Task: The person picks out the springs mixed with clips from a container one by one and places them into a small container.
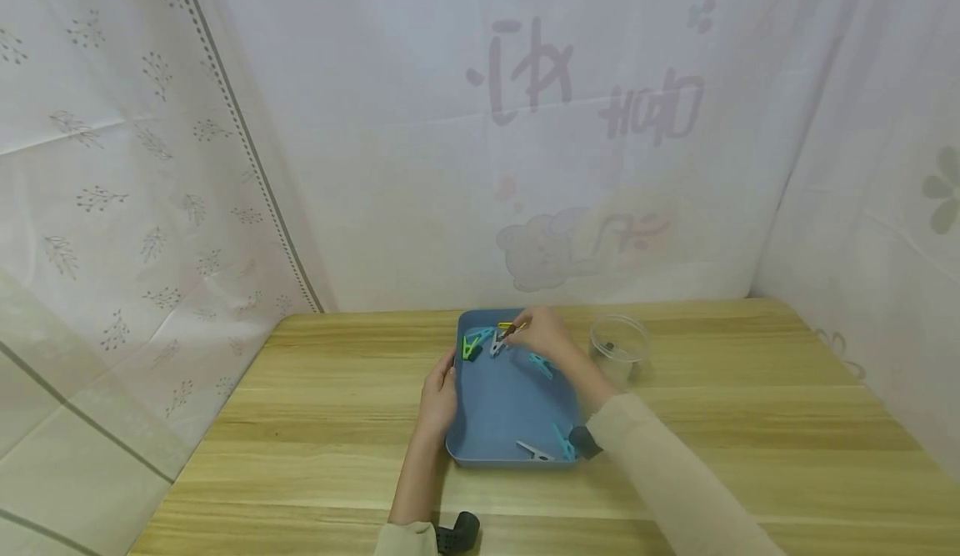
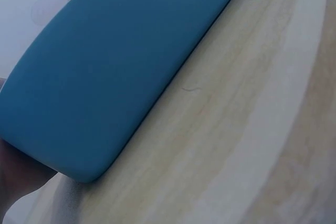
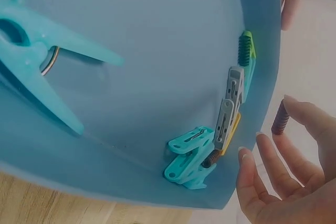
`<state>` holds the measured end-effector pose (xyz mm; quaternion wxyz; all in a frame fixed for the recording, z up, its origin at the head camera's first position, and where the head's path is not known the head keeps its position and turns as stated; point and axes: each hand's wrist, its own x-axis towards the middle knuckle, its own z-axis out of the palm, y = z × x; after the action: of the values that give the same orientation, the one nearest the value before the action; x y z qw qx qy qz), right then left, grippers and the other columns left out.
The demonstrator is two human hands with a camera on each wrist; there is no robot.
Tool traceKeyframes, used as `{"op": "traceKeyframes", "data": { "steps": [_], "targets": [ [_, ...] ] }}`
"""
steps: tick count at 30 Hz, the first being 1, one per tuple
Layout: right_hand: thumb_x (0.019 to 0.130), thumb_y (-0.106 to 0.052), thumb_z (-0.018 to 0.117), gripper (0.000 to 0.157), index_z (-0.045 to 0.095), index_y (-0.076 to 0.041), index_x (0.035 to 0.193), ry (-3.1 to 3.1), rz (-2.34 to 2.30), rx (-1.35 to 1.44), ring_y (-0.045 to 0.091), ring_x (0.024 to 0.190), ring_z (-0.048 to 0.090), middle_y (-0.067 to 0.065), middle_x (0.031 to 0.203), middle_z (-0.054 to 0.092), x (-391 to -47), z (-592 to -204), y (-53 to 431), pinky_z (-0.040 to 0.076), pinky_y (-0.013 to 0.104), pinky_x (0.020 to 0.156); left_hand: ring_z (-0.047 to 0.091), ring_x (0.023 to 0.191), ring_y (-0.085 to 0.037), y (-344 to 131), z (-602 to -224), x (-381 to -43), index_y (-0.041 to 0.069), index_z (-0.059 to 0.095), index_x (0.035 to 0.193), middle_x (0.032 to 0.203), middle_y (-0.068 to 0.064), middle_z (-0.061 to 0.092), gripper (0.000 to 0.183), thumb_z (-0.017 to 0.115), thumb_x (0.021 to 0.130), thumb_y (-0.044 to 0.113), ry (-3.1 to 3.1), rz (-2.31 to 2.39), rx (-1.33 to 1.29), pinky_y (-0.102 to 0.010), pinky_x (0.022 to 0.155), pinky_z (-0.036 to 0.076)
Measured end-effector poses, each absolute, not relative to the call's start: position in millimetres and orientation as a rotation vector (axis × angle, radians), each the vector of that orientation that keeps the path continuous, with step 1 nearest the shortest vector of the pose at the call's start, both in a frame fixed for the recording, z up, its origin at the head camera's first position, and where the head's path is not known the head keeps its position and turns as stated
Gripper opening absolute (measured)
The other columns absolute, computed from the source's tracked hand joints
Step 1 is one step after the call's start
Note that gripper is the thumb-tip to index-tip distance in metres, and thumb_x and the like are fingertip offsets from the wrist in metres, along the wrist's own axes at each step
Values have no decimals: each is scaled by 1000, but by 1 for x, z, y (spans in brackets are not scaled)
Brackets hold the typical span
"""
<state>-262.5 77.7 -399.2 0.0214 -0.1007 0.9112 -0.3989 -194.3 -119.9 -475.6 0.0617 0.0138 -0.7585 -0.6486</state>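
- Head view shows us the blue tray (image 1: 510,402), its left wall held by the left hand (image 1: 438,398).
- We find the clear tub (image 1: 635,346) right of the right hand (image 1: 545,333), the nearer hand; the forearm partly covers it, and its dark contents we cannot make out.
- Clothespins (image 1: 542,364) lie around the tray floor.
- Smallest, a brown ribbed piece (image 3: 281,118) is pinched in our right fingertips above the tray's far end, long axis near upright in the right wrist view.
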Motion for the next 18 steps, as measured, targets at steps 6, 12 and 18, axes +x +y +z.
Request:
{"op": "traceKeyframes", "data": {
  "steps": [6, 12, 18],
  "targets": [
    [88, -13, 84, 29, 76, 6, 108, 2836, -1242, -313, 30, 92, 68, 21, 113, 72, -261, -398, 77, 58, 36, 71, 27, 157, -47, -121, -477, -194, -10, 40, 157, 164, -30, 38, 46, 33, 112, -1, -2311, -1944, 32, -61, 129, 23],
    [89, -13, 82, 29, 75, 7, 109, 2823, -1279, -330, 34, 96, 69, 22, 111, 73, -260, -399, 79, 61, 39, 74, 26, 157, -46, -121, -476, -194, -10, 38, 158, 165, -29, 37, 46, 32, 113, 0, -2310, -1958, 21, -60, 129, 23],
    [91, -14, 81, 30, 75, 7, 111, 2830, -1289, -364, 40, 104, 70, 24, 113, 74, -258, -398, 80, 63, 45, 80, 25, 158, -46, -120, -474, -193, -9, 38, 158, 166, -28, 36, 46, 32, 114, 2, -2312, -1974, 28, -60, 129, 22]
  ]
}}
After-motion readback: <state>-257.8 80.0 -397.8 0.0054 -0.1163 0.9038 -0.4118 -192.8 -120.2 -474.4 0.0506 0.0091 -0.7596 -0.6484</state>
